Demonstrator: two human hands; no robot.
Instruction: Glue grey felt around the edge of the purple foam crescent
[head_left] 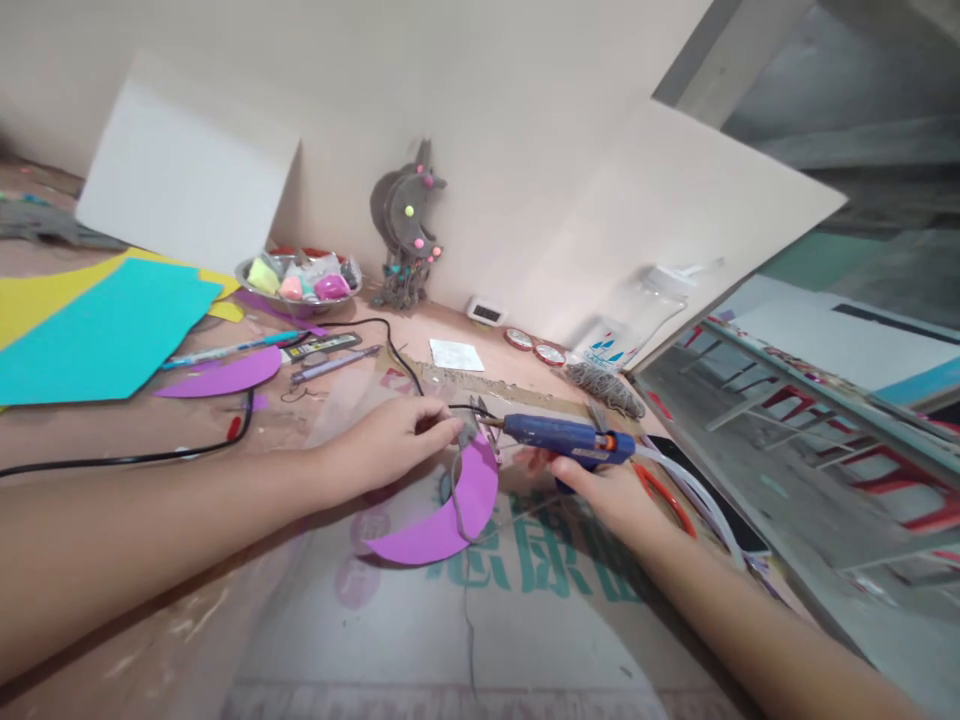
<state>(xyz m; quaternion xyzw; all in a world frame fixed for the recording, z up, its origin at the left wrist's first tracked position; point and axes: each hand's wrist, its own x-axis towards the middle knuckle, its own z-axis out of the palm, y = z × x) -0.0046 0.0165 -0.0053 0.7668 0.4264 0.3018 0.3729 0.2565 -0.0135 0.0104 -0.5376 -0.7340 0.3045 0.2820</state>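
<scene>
A purple crescent-shaped foam piece point(465, 505) lies on a printed cardboard sheet point(525, 600), with a thin grey cord along its inner edge. My left hand point(390, 440) pinches the crescent's upper tip, fingers closed on it. My right hand point(600, 485) grips a blue hot glue gun point(562, 437), whose nozzle points left at that same tip. The gun's black cable point(247, 415) runs off across the table to the left.
A teal sheet point(97, 330) over a yellow one lies far left, beside a second purple crescent point(225, 375), pens and a metal bowl point(296, 280) of coloured bits. A grey crescent ornament point(409, 215) leans on the wall. A plastic bottle point(637, 320), red scissors point(664, 495) and the table edge are on the right.
</scene>
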